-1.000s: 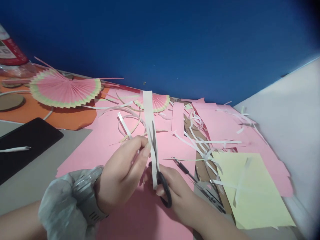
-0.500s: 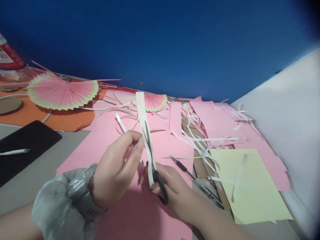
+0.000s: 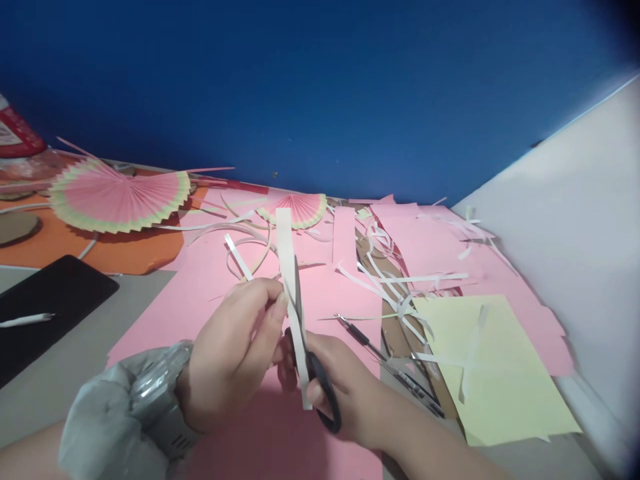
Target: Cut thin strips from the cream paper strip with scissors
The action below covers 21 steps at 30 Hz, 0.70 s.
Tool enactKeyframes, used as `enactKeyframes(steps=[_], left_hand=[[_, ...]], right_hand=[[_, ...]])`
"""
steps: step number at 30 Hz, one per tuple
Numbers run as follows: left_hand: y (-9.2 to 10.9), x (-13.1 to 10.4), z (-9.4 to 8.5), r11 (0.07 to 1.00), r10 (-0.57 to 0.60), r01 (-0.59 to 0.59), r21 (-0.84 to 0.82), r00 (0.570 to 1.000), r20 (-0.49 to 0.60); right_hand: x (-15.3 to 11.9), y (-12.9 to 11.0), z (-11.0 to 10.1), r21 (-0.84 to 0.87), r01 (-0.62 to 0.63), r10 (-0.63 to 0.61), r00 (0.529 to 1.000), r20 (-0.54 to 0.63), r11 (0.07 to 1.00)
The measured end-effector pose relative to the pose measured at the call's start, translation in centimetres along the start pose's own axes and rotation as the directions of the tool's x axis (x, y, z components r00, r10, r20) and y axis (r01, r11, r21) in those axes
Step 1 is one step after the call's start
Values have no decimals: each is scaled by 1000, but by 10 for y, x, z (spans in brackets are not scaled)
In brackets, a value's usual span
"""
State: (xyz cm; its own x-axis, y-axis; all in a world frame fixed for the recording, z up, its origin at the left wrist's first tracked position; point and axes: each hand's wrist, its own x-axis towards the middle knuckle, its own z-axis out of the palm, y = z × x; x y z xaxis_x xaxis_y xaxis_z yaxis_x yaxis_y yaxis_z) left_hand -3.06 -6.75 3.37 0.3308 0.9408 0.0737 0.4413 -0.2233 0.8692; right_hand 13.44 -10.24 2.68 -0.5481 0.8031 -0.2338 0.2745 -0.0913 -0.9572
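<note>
My left hand (image 3: 240,347) pinches a long pale paper strip (image 3: 286,243) between thumb and fingertips and holds it up almost vertically. In my right hand (image 3: 335,383) is a pair of scissors with black handles (image 3: 327,393), pointing away from me. The blades lie along the strip, and its lower end hangs down beside the handle. My right fingers wrap the handle loops, partly hidden behind the strip. Underneath both hands lies a large pink paper sheet (image 3: 345,313). Behind the strip sits a small pleated pink paper fan (image 3: 313,210).
A larger pleated fan (image 3: 120,197) rests on orange paper (image 3: 150,257) at the left, near a black tablet-like slab (image 3: 65,300). To the right are a pen (image 3: 357,333), a pale yellow sheet (image 3: 520,373) and scattered paper offcuts (image 3: 425,277). A blue panel (image 3: 320,93) stands behind.
The scissor blades, open around the strip before, now look closer together. The strip and scissors sit slightly lower in view, and my left hand keeps its pinch. The whole view has shifted a little.
</note>
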Motion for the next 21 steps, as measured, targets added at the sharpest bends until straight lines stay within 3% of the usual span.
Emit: enactKeyframes(steps=[21], left_hand=[[2, -2, 2, 995, -28, 34, -99, 998, 62]], right_hand=[[2, 0, 0, 12, 8, -8, 1000, -21, 1000]])
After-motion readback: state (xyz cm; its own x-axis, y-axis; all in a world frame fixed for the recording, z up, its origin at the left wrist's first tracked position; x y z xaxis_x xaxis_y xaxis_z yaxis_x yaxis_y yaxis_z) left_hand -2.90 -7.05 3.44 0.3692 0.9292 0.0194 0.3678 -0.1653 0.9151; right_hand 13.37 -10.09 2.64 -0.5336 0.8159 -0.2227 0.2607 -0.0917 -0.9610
